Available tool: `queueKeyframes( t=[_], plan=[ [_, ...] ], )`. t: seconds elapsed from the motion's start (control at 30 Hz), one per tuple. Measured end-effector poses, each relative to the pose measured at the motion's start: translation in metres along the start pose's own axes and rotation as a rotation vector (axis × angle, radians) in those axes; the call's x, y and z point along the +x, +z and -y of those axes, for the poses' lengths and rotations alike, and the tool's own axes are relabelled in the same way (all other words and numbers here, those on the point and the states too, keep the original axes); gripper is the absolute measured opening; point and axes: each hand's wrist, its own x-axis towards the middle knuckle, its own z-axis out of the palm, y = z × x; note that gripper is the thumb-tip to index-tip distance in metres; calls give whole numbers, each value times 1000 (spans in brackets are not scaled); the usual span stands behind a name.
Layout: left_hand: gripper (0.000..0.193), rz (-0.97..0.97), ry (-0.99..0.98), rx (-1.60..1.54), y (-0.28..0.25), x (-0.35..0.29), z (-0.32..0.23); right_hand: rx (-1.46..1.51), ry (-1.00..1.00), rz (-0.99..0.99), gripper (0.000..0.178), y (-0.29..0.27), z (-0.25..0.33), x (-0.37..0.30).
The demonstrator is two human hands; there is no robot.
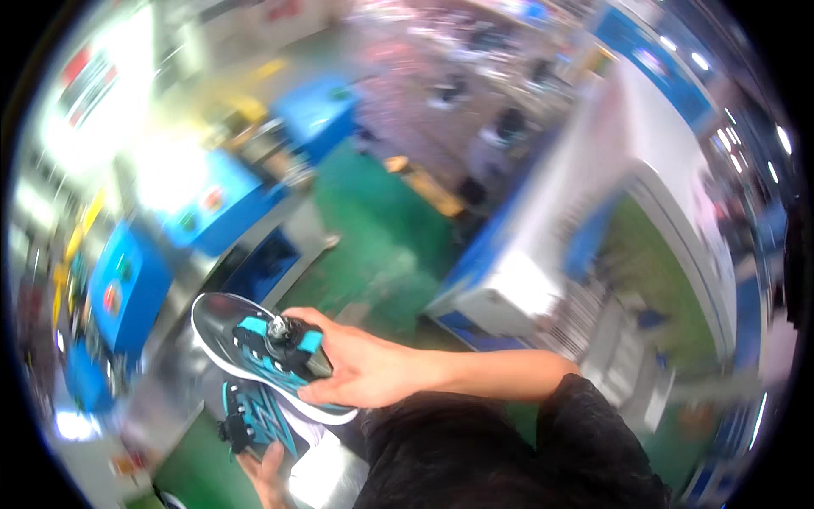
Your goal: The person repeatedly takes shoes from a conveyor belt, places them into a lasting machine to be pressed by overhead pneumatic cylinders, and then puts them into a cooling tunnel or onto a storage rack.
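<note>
From where I stand, the person's right hand (360, 365) reaches in from the right and has hold of the upper shoe (259, 349) at its rear half, so that the shoe lies just to the left of the wrist and points away from it. Its long axis runs slantwise, with the rounded toe up to the left and the heel down to the right, by the palm. The right fingers bend around the collar on the far side while the thumb presses along the near side, pinching the shoe between them; the fingertips on the far side are hidden. The left hand (267, 477) comes up from the lower edge and is the nearer one to the lower shoe (261, 416), which sits just below the upper one and is partly covered by it. The left thumb and a finger stand a little apart at that shoe's lower end, seemingly touching it, though I cannot tell how firmly they grip. The upper shoe looks glossy and dark at the toe, with a white sole edge, bright teal patches about the lacing and a silvery, dark knob-like piece (278, 327) over the tongue, too blurred to name. The lower shoe shows teal zigzag strips and black parts. A grey metal surface (172, 349) spreads to the left, below blue boxes (127, 284) with coloured buttons.
</note>
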Motion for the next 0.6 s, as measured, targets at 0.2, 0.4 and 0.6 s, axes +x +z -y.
queueKeyframes(
  t=[0.2,0.4,0.6],
  plan=[
    [84,677,-115,-228,157,-55,-120,237,-143,-626,80,-61,25,-258],
    [82,1257,-638,-74,312,-134,-145,23,427,-1886,75,7,-21,-480],
    [78,1446,493,711,458,-116,-52,-378,629,-2203,57,-75,-81,-469]
  ],
)
